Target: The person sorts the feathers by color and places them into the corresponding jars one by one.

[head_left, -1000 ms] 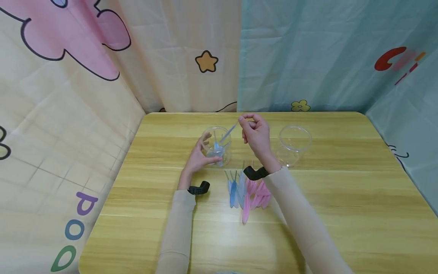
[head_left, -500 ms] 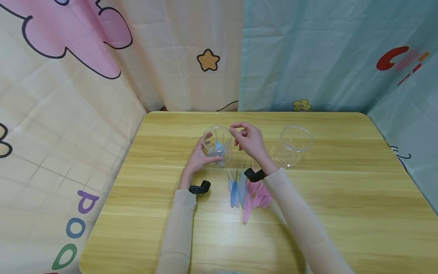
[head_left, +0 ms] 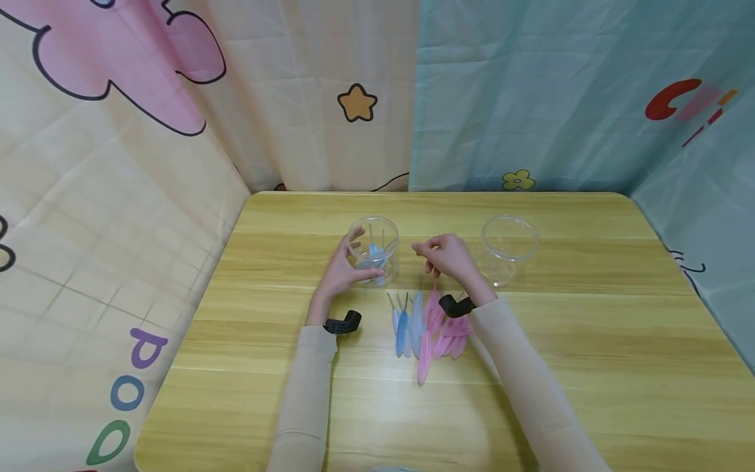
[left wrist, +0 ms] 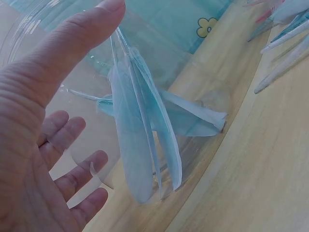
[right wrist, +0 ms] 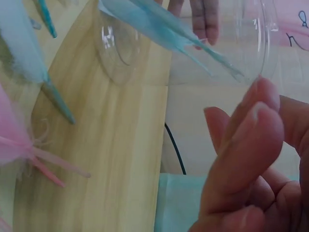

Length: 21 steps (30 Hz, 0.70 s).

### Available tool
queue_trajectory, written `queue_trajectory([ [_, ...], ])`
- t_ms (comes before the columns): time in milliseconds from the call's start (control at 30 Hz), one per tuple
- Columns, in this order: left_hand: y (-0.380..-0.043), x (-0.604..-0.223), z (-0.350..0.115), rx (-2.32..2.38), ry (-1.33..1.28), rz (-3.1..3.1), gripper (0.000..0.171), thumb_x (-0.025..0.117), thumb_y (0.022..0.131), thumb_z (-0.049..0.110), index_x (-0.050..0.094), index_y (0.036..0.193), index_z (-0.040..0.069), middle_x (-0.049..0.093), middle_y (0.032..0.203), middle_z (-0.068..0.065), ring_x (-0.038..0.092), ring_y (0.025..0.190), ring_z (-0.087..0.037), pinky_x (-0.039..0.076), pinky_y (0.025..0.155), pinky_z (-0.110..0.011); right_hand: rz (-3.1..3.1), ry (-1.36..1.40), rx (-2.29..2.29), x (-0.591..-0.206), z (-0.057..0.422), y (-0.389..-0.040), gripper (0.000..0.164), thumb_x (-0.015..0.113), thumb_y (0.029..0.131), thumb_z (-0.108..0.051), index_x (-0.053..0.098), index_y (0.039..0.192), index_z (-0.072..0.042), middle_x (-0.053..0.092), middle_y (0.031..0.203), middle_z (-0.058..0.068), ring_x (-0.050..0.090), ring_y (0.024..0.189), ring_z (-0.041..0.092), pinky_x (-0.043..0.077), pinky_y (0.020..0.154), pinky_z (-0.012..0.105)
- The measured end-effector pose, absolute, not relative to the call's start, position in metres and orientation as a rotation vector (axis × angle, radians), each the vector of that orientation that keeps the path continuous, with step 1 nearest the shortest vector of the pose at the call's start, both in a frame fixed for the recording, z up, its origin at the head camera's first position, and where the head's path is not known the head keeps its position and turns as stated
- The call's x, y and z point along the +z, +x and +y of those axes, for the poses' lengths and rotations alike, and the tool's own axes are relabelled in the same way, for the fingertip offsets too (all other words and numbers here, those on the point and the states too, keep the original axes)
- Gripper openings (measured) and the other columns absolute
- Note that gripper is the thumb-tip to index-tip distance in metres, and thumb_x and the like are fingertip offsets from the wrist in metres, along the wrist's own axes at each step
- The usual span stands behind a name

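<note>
My left hand [head_left: 341,270] holds a clear plastic cup [head_left: 374,218] at the back of the table, thumb across the near side and fingers round the left. Several pale blue feathers [left wrist: 133,125] stand inside it, quills up, and one lies slanted across the bottom in the left wrist view. To the cup's right hovers my right hand [head_left: 449,257], fingers loosely bent, thumb and forefinger tips close together, nothing between them. Below this hand lie loose blue feathers [head_left: 402,333] and, beside them on the right, pink feathers [head_left: 424,360], partly covered by the wrist camera.
A second clear cup [head_left: 510,257] stands to the right of my right hand. Patterned curtains [head_left: 519,98] hang right behind the table's [head_left: 590,341] far edge and along both sides. Something pale [head_left: 394,469] peeks in at the bottom edge.
My right hand lowered a blue feather into the held cup and let it go. It has then drawn away to the right and toward me. The left hand stays put.
</note>
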<state>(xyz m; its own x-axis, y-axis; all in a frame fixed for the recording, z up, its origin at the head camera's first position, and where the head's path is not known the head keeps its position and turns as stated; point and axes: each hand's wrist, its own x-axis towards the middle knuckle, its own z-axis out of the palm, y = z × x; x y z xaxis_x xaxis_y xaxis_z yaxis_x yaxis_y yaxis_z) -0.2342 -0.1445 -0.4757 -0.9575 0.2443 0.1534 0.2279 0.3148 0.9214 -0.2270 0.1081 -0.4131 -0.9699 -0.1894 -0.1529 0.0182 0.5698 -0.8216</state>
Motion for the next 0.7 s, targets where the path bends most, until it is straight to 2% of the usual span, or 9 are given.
queue_trajectory([
  [133, -0.234, -0.476, -0.145, 1.769, 0.464, 2.543, 0.104, 0.088, 0.066, 0.032, 0.026, 0.149, 0.020, 0.032, 0.149, 0.004, 0.032, 0.132, -0.025, 0.030, 0.101, -0.055, 2.550, -0.175, -1.184, -0.423, 0.114, -0.226, 0.045, 0.061, 0.091, -0.043, 0.069, 0.089, 0.001, 0.060, 0.059, 0.007, 0.059, 0.054, 0.030, 0.047, 0.056, 0.036],
  [267, -0.235, -0.476, -0.145, 1.764, 0.460, 2.542, 0.105, 0.088, 0.066, 0.033, 0.026, 0.149, 0.019, 0.032, 0.149, 0.005, 0.032, 0.132, -0.025, 0.031, 0.101, -0.055, 2.551, -0.176, -1.055, -0.431, 0.114, -0.224, 0.045, 0.064, 0.089, -0.042, 0.065, 0.066, -0.004, 0.054, 0.051, 0.002, 0.050, 0.045, 0.015, 0.040, 0.049, 0.029],
  [367, -0.235, -0.476, -0.145, 1.767, 0.459, 2.538, 0.105, 0.088, 0.066, 0.032, 0.026, 0.149, 0.019, 0.032, 0.149, 0.006, 0.032, 0.132, -0.025, 0.031, 0.101, -0.055, 2.582, -0.146, -0.951, -0.435, 0.112, -0.223, 0.048, 0.066, 0.087, -0.043, 0.057, 0.055, -0.009, 0.049, 0.048, 0.000, 0.046, 0.043, 0.013, 0.037, 0.045, 0.027],
  [533, -0.235, -0.477, -0.145, 1.774, 0.460, 2.532, 0.104, 0.088, 0.067, 0.031, 0.026, 0.149, 0.020, 0.032, 0.148, 0.007, 0.032, 0.133, -0.024, 0.031, 0.100, -0.055, 2.618, -0.087, -0.871, -0.438, 0.109, -0.219, 0.048, 0.071, 0.082, -0.041, 0.048, 0.051, -0.012, 0.043, 0.046, -0.002, 0.048, 0.040, 0.015, 0.037, 0.040, 0.027],
  [700, -0.236, -0.477, -0.145, 1.777, 0.463, 2.534, 0.104, 0.088, 0.067, 0.030, 0.026, 0.149, 0.019, 0.032, 0.148, 0.008, 0.032, 0.132, -0.024, 0.031, 0.100, -0.055, 2.663, -0.106, -0.829, -0.445, 0.106, -0.218, 0.052, 0.074, 0.078, -0.043, 0.042, 0.047, -0.015, 0.036, 0.045, -0.004, 0.042, 0.039, 0.013, 0.031, 0.038, 0.027],
])
